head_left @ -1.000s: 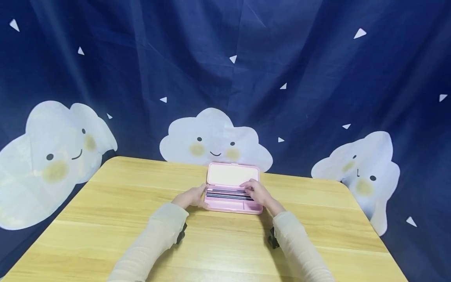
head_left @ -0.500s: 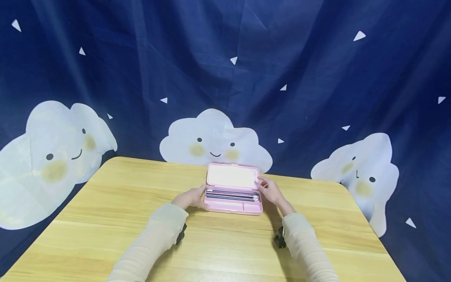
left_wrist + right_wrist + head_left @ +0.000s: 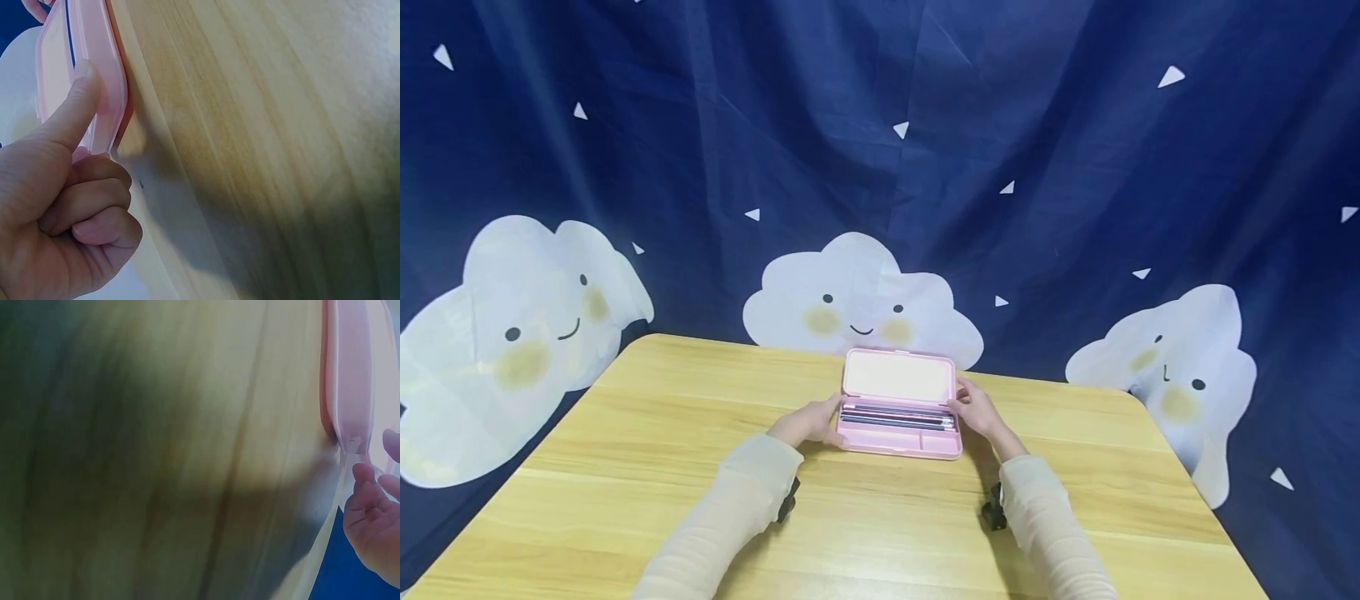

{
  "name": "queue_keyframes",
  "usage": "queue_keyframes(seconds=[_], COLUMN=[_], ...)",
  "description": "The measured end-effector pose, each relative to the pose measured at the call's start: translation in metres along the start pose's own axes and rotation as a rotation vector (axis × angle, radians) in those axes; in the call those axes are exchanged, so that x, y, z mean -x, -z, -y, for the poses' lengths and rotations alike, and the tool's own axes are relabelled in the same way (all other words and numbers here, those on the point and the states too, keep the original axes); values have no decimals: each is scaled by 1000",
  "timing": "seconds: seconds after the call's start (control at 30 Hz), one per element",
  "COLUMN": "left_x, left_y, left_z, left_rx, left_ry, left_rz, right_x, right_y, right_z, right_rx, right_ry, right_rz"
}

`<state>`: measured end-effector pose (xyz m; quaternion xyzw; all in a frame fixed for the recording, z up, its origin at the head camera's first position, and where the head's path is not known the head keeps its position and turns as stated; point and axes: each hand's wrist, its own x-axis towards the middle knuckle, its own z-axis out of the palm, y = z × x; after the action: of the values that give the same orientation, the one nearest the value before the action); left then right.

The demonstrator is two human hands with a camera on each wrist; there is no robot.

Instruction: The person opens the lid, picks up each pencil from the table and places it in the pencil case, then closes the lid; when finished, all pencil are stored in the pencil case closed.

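An open pink pencil case (image 3: 880,440) lies on the table, its lid (image 3: 900,375) raised at the back with a pale inner panel. Several dark pencils (image 3: 891,415) lie side by side in its rear compartment. My left hand (image 3: 811,422) grips the left end of the case. In the left wrist view one straight finger (image 3: 80,94) lies over the rim, while the other fingers are curled at the end. My right hand (image 3: 981,408) is at the right end beside the hinge, fingers loosely bent, fingertips (image 3: 362,472) right at the case corner.
The light wooden table (image 3: 880,525) reaches back to a dark blue curtain (image 3: 820,125) printed with smiling clouds. Small black devices (image 3: 994,510) are worn at both wrists, under pale sleeves.
My right hand has moved off the pencils, outward to the right end of the case beside the lid. My left hand stays at the left end.
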<state>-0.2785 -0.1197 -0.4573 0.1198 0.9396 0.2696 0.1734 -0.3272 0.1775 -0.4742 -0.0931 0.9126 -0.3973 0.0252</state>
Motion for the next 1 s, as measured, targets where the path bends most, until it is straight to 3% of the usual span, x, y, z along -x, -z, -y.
queue_keyframes(seconds=[0.23, 0.3, 0.33, 0.47, 0.53, 0.57, 0.7, 0.83, 1.0], left_x=[0, 0, 0, 0, 0, -1, -2, -2, -1], left_y=[0, 0, 1, 2, 2, 2, 1, 1, 1], left_z=[0, 0, 0, 0, -1, -1, -1, 0, 3], left_rx=[2, -1, 0, 1, 2, -2, -1, 7, 27], left_ry=[2, 4, 8, 20, 18, 14, 2, -5, -22], left_rz=[1, 4, 6, 11, 12, 12, 10, 14, 12], right_x=[-1, -3, -5, -41, -45, -46, -14, -3, 2], right_y=[-1, -2, -3, -21, -23, -24, -7, 0, 4], right_z=[1, -5, -12, -84, -91, -90, -27, -7, -3], right_rx=[-2, -10, -14, -117, -149, -157, -123, -98, -126], right_ry=[-39, 30, 65, 210, 169, 143, 14, 6, 48], right_rz=[-12, -16, -20, -39, -45, -57, -79, -100, -158])
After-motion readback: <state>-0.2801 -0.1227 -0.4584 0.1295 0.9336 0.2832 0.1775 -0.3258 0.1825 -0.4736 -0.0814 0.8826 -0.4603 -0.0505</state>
